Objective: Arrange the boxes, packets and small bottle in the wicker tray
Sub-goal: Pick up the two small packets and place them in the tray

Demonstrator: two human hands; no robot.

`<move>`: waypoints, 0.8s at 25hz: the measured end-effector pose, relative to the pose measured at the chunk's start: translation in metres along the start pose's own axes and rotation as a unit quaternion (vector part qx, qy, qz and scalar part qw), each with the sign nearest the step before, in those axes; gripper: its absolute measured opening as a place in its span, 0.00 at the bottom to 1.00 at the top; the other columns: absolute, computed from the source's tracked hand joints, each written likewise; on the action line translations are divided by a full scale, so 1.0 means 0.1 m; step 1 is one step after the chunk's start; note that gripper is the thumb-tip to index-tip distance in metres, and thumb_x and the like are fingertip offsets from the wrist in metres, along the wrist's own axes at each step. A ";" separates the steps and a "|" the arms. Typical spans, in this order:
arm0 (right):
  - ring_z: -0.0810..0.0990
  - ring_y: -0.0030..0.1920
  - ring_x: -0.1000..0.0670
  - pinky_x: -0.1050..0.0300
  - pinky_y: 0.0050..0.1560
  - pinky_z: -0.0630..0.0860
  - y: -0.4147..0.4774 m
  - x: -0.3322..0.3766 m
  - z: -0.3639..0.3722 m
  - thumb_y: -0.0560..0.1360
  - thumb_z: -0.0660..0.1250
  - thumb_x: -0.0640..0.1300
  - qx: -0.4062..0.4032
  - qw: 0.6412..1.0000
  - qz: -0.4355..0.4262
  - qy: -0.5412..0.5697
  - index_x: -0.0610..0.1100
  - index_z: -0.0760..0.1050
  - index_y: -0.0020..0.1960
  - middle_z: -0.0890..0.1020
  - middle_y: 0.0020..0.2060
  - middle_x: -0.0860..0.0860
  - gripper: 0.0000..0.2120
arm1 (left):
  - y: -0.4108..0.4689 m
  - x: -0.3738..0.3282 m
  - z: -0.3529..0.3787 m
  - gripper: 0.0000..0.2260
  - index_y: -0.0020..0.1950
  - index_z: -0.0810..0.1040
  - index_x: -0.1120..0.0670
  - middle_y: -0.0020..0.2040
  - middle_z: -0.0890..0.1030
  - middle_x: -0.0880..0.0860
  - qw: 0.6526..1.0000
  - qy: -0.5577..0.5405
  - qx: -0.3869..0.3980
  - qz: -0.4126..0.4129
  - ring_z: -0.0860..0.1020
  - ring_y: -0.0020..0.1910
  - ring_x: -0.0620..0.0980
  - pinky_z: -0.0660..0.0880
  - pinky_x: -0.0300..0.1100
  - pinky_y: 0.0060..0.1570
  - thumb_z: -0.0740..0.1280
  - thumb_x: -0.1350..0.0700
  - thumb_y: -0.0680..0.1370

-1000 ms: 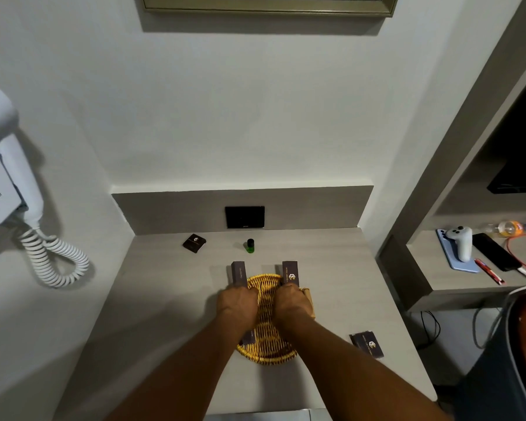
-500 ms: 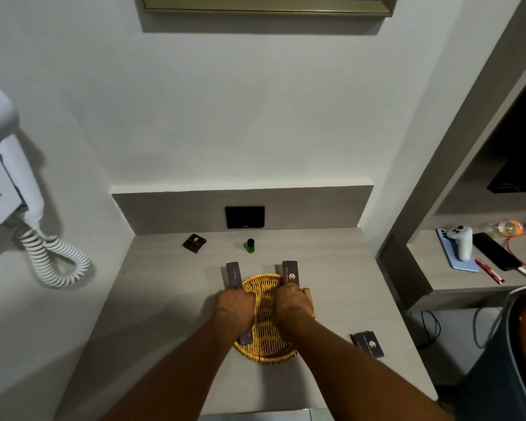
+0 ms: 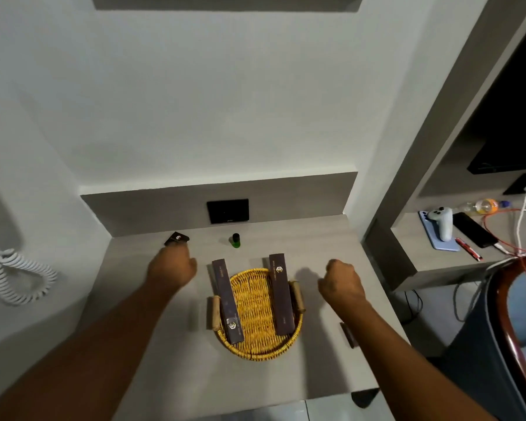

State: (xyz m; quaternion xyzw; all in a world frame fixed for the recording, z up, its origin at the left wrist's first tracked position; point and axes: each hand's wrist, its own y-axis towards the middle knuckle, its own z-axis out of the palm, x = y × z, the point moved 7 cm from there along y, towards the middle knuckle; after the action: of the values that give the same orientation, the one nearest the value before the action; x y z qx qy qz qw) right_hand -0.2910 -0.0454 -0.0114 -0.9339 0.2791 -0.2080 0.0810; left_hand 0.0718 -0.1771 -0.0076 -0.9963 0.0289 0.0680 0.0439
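Centrally, a round wicker tray (image 3: 257,344), yellow weave with a wooden handle at each side, sits on the grey countertop (image 3: 170,354). Two long dark boxes lie in it, roughly parallel: left box (image 3: 227,300) along the left edge, right box (image 3: 281,297) along the right, both with far ends sticking out past the rim. Woven floor bare between them. One small green bottle (image 3: 235,240) with dark cap stands upright beyond the tray, near the back. One small dark packet (image 3: 176,238) at back left; a second dark packet (image 3: 347,334) at front right, mostly hidden by the right forearm. Left hand (image 3: 172,267) loosely curled, empty, just short of the back-left packet, not touching. Right hand (image 3: 340,284) also loosely fisted, empty, right of the tray, clear of it. Black wall plate (image 3: 227,211) on the grey upstand; plain pale wall above. Coiled white cord (image 3: 12,278) hangs at left. Side shelf (image 3: 413,247) at right carries phone, controller, pen, cables.
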 end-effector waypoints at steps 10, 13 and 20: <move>0.81 0.56 0.41 0.50 0.56 0.79 -0.20 -0.97 0.52 0.69 0.70 0.37 0.112 0.981 0.133 -0.082 0.39 0.77 0.57 0.80 0.55 0.42 0.16 | 0.56 0.26 0.45 0.28 0.72 0.68 0.56 0.67 0.69 0.67 0.994 -0.079 0.060 -0.053 0.70 0.66 0.68 0.68 0.56 0.67 0.72 0.53 0.75; 0.81 0.54 0.42 0.52 0.52 0.79 -0.18 -0.96 0.51 0.68 0.72 0.37 0.107 0.982 0.136 -0.079 0.40 0.77 0.54 0.81 0.54 0.43 0.15 | 0.62 0.23 0.53 0.26 0.73 0.67 0.56 0.72 0.65 0.64 0.991 -0.088 0.077 -0.063 0.68 0.69 0.66 0.66 0.56 0.70 0.69 0.55 0.76; 0.81 0.55 0.41 0.51 0.52 0.79 -0.19 -0.97 0.49 0.67 0.73 0.34 0.109 0.981 0.149 -0.068 0.40 0.76 0.53 0.81 0.54 0.42 0.16 | 0.78 0.18 0.52 0.22 0.69 0.72 0.62 0.69 0.67 0.66 0.997 -0.059 0.025 -0.053 0.67 0.68 0.67 0.67 0.58 0.68 0.69 0.58 0.76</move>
State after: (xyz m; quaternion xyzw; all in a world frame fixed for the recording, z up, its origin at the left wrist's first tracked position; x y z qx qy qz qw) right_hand -0.3339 0.0254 -0.0834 -0.8795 0.3845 -0.1592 0.2310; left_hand 0.0775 -0.2511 -0.0678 -0.9893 -0.0246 0.1233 0.0744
